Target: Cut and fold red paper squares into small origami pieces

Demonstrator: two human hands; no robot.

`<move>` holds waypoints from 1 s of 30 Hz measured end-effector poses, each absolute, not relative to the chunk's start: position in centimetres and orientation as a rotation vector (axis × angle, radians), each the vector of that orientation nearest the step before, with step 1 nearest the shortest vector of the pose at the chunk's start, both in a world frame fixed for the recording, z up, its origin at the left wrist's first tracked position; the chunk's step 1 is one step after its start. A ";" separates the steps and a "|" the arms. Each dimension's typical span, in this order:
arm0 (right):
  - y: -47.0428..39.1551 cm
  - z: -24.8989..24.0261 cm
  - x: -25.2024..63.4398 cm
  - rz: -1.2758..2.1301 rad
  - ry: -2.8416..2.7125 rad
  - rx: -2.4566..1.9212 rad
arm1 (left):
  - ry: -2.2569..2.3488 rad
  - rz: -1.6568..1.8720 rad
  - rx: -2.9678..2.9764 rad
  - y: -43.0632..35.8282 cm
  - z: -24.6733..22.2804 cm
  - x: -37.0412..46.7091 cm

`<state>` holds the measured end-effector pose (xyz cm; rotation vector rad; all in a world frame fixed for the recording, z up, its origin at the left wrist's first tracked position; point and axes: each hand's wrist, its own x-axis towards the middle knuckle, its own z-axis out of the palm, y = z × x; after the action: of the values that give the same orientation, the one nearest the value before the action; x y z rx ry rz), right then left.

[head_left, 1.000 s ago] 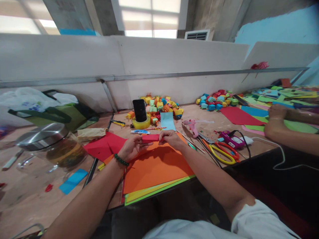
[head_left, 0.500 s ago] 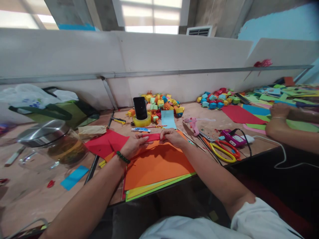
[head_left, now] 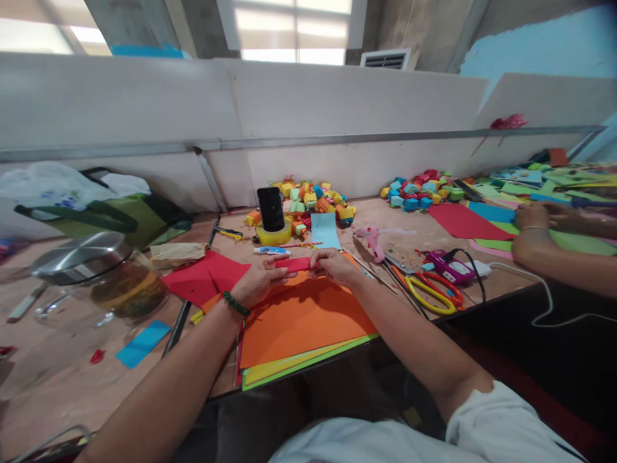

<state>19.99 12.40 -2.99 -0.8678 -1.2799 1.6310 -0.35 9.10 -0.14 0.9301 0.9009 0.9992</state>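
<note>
A small strip of red paper (head_left: 294, 264) is stretched between my two hands above the stacked sheets. My left hand (head_left: 264, 278) pinches its left end; a green bead bracelet circles that wrist. At the right end, my right hand (head_left: 331, 265) grips the strip between thumb and fingers. Below them lies an orange sheet (head_left: 303, 321) on top of yellow and green ones. A light blue paper (head_left: 326, 230) is just beyond my hands, beside a phone (head_left: 270, 209) standing in a yellow tape roll (head_left: 274, 233).
Left: glass teapot (head_left: 125, 289), green bag (head_left: 116, 218), red paper (head_left: 207, 276), blue strip (head_left: 143, 343). Right: pink glue gun (head_left: 372, 242), scissors (head_left: 430, 296), purple power strip (head_left: 450, 267). Coloured paper cubes (head_left: 308, 196) are piled behind. Another person's arm (head_left: 544, 247) rests at far right.
My hands and the red strip stay almost in place. At the far right, the other person's hand has shifted slightly.
</note>
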 end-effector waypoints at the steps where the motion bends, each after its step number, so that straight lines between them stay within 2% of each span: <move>1: 12.4 -3.0 20.0 1.625 -1.274 -0.870 | 0.893 1.000 0.928 9.0 0.0 -0.3; 30: 12.4 -3.2 19.7 1.506 -1.478 -0.935 | 1.010 0.879 0.947 9.3 0.0 -0.8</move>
<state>19.74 12.36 -3.17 -0.9347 -1.4780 1.5061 -0.83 9.31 -0.05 0.9471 1.0102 0.8791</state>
